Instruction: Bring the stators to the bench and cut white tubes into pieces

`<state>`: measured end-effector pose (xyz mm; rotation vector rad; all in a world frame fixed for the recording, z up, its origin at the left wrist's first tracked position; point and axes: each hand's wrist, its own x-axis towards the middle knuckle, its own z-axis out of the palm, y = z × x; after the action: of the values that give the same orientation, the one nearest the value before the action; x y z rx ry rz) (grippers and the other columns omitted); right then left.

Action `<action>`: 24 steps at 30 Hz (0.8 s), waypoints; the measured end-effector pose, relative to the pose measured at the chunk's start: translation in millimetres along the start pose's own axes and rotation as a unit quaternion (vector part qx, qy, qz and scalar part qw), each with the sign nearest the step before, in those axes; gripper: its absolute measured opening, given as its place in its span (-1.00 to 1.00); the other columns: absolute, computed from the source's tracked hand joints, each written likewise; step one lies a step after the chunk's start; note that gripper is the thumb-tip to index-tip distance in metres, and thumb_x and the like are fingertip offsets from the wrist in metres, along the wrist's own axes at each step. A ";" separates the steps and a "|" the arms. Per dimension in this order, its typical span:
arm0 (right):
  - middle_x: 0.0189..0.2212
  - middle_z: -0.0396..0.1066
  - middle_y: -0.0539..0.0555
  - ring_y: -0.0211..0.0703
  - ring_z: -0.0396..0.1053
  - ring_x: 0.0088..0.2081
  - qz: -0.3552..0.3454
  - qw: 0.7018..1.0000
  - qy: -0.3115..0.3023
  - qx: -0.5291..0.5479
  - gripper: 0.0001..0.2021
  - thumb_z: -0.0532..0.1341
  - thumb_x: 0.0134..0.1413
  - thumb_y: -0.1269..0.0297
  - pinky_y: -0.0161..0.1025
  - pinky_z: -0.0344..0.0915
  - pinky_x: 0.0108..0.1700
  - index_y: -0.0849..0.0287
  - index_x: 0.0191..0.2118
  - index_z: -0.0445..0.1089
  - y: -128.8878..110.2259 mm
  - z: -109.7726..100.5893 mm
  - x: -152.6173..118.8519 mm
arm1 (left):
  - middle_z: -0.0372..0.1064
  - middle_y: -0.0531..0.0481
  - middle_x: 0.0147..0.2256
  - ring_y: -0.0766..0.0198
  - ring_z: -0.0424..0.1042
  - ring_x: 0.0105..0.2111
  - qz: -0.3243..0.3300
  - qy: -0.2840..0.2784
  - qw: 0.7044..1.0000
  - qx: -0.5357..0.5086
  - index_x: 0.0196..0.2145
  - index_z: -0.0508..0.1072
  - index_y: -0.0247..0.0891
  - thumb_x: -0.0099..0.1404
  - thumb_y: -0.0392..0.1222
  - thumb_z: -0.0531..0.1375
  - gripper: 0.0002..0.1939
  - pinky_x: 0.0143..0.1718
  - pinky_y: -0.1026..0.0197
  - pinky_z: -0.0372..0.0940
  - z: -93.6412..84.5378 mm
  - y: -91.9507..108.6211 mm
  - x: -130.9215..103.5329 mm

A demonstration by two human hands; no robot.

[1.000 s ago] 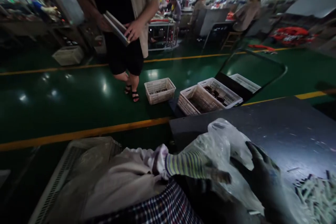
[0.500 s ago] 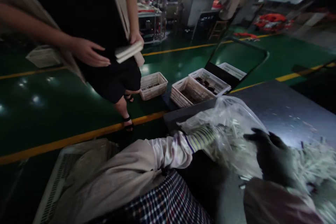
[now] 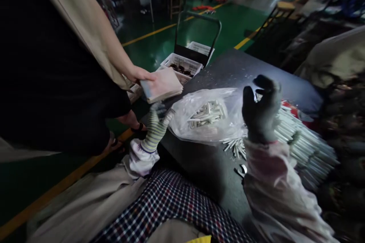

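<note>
My left hand (image 3: pixel 156 127), in a striped glove, is raised at the table's left edge with thumb and fingers apart. It is just below a stack of paper (image 3: pixel 162 83) that a co-worker's hand (image 3: pixel 141 74) holds out; whether they touch I cannot tell. A clear plastic bag (image 3: pixel 182 121) lies on the dark table (image 3: pixel 199 163), with short white tubes (image 3: pixel 209 114) in it. Right of the bag, my right hand (image 3: pixel 261 110) is up in a dark grey glove, fingers curved and apart, with nothing visible in them.
More white tubes (image 3: pixel 305 140) are piled right of my right forearm. An open-ended wrench (image 3: pixel 242 170) lies near the table's front. Beyond the table stands a trolley (image 3: pixel 199 14) with white crates (image 3: pixel 182 60). The co-worker's body (image 3: pixel 48 64) is close on the left.
My left hand has come away from the bag, leftward. My right hand has risen beside it. The bag now lies flatter. The co-worker has come nearer, reaching the paper stack over the table edge.
</note>
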<state>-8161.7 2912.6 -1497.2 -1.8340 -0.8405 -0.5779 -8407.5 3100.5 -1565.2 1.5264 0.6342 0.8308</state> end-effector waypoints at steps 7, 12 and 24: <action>-0.22 0.56 0.20 -0.02 0.47 -0.20 -0.147 0.924 -0.326 -0.137 -0.74 0.10 0.34 0.26 -0.14 0.22 -0.14 0.22 -0.04 0.48 -48.0 7.6 -101.7 | 0.27 -0.29 0.19 -0.16 0.20 0.26 0.202 -0.051 0.939 0.273 0.10 0.41 -0.28 0.06 0.02 0.43 -0.31 0.33 -0.12 0.07 33.9 22.0 0.1; -0.39 0.55 0.11 -0.11 0.44 -0.35 -0.134 0.915 -0.342 -0.169 -0.73 0.06 0.37 0.28 -0.19 0.10 -0.23 0.18 -0.19 0.51 -46.6 0.5 -124.7 | 0.52 -0.13 -0.17 0.05 0.46 -0.08 0.149 -0.017 0.970 0.194 -0.22 0.53 -0.19 0.32 -0.13 0.18 -0.84 0.11 -0.02 0.31 38.0 3.1 3.5; -0.33 0.57 0.15 -0.08 0.44 -0.33 -0.073 0.930 -0.314 -0.179 -0.70 0.06 0.36 0.25 -0.19 0.11 -0.23 0.18 -0.24 0.52 -28.7 -12.1 -144.0 | 0.54 -0.02 -0.31 0.14 0.48 -0.26 0.078 -0.034 0.988 0.126 -0.35 0.53 -0.20 0.27 -0.14 0.22 -0.87 -0.07 0.10 0.36 35.2 13.1 -3.5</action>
<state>-8276.7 2867.4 -1577.6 -2.3556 -1.3732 -0.2298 -8382.3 3075.1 -1553.4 1.8443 0.5921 0.8355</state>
